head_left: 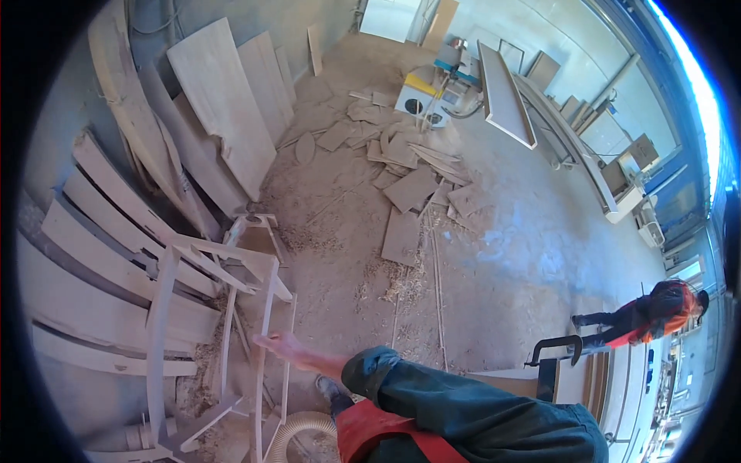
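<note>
My right hand (284, 347) reaches across to the left, its fingers closed on an upright of a pale wooden frame (157, 339). Legs and rails make up this frame, which resembles the bare skeleton of a chair or small table. It stands beside a row of curved boards (116, 305) at the left wall. The green sleeve (478, 397) on my right arm is rolled back from the wrist. I cannot see my left hand. Below the frame, a ribbed pale hose (305, 423) curves near my shoe (332, 388).
Wood offcuts (409, 189) and shavings litter the dusty floor. Large boards (224, 100) lean on the left wall. A white machine with a yellow part (421, 96) stands far off. At right are a black clamp (554, 347), stacked panels (598, 370) and another person (656, 312).
</note>
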`<state>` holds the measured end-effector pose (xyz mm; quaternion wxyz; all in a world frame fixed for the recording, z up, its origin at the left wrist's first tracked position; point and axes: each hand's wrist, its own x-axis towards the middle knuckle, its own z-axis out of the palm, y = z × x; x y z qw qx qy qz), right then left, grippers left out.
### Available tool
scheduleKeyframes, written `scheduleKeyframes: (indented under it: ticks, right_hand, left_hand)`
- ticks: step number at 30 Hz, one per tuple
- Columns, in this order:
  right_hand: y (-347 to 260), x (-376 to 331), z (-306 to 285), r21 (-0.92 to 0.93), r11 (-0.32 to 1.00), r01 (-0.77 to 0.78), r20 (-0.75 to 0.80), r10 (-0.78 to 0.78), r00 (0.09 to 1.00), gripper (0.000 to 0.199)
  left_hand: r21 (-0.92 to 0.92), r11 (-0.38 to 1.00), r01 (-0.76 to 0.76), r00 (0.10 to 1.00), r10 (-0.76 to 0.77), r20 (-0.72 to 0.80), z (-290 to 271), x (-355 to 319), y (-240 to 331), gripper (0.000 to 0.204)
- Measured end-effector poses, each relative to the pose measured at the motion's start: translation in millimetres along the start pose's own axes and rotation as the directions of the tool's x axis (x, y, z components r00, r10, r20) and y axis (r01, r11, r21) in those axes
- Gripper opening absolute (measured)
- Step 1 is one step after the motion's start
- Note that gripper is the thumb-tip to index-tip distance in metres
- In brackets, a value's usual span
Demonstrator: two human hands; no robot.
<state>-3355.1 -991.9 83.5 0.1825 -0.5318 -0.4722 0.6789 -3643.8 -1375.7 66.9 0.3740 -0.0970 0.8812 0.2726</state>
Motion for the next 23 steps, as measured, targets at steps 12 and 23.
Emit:
scheduleKeyframes:
  ticks: [12, 23]
  right_hand:
    - [9, 9, -36, 0.241, 0.946, -0.215, 0.083, 0.201, 0.976, 0.025]
    - [52, -72, -169, 0.464, 0.881, -0.092, -0.151, 0.181, 0.972, 0.018]
  left_hand:
    - [-0.199, 0.979, -0.053, 0.993, 0.073, 0.093, -36, 36, -6, 0.033]
    - [-0.418, 0.860, -0.294, 0.942, 0.335, 0.027, -11, -82, 27, 0.036]
